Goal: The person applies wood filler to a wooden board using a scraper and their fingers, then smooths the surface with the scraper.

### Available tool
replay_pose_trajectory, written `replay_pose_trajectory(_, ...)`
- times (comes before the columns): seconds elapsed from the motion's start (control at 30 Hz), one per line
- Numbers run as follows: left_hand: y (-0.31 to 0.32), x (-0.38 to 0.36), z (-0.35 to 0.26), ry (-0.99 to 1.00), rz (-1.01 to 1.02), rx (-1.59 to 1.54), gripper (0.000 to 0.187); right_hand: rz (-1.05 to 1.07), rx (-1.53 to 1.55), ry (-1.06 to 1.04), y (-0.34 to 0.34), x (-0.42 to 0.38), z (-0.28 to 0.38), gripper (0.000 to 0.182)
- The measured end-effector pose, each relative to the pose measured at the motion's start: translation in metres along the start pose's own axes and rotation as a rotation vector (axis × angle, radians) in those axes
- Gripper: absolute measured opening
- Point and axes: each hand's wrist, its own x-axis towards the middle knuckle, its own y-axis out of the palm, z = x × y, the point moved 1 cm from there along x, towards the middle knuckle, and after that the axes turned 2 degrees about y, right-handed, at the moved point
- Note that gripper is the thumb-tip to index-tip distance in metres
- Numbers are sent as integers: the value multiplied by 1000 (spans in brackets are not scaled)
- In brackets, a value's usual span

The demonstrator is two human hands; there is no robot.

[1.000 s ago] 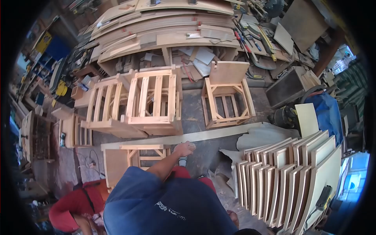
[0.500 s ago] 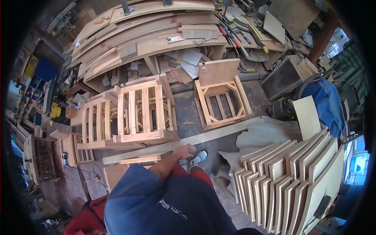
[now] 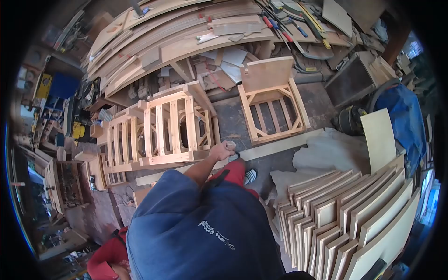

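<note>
My left hand [image 3: 220, 151] reaches forward over the floor with its fingers closed. A small greyish round thing [image 3: 230, 145] shows at the fingertips; its kind cannot be made out. Close to this hand is the front corner of a slatted wooden frame [image 3: 170, 158], one of a pair standing side by side. A long pale board [image 3: 280, 145] lies on the floor just beyond the hand. My right hand is out of view. Farther forward stands a wooden chair-like frame [image 3: 275, 112] with a solid back panel.
Many pale curved panels [image 3: 326, 214] stand in rows at the right, with a leather-like sheet [image 3: 317, 151] behind them. A workbench [image 3: 163, 56] stacked with boards and clamps crosses the back. A co-worker in red [image 3: 109, 256] is at lower left. A drill [image 3: 92, 182] stands at left.
My left hand has moved forward, nearer the slatted frame's corner, with one leg stepping forward. The view has shifted, so the frames appear slightly farther right. The co-worker's arm now shows.
</note>
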Motion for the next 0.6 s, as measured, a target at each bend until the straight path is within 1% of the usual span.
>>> replay_pose_trajectory(0.13, -5, 30, -29, 54, 76, 89, 78, 37, -10, -187, 18, -36, 45, 51)
replay_pose_trajectory(0.2, -9, 47, -44, 99, 62, 107, 78, 35, 1, -228, 29, -40, 60, 52)
replay_pose_trajectory(0.23, -13, 55, -52, 124, 55, 116, 77, 21, 15, -214, 36, -37, 67, 51)
replay_pose_trajectory(0.27, -18, 65, -58, 155, 58, 135, 77, -22, 47, -121, 43, -24, 66, 51)
replay_pose_trajectory(0.33, -28, 89, -68, 149, 74, 119, 77, -103, 126, 37, 57, 2, 79, 51)
replay_pose_trajectory(0.4, -42, 120, -82, 171, 96, 116, 78, -166, 211, 149, 69, 31, 88, 50)
replay_pose_trajectory(0.5, -66, 161, -97, 152, 77, 110, 80, -226, 309, 279, 88, 60, 102, 49)
replay_pose_trajectory(0.6, -88, 192, -104, 184, 68, 151, 83, -257, 386, 373, 106, 79, 111, 48)
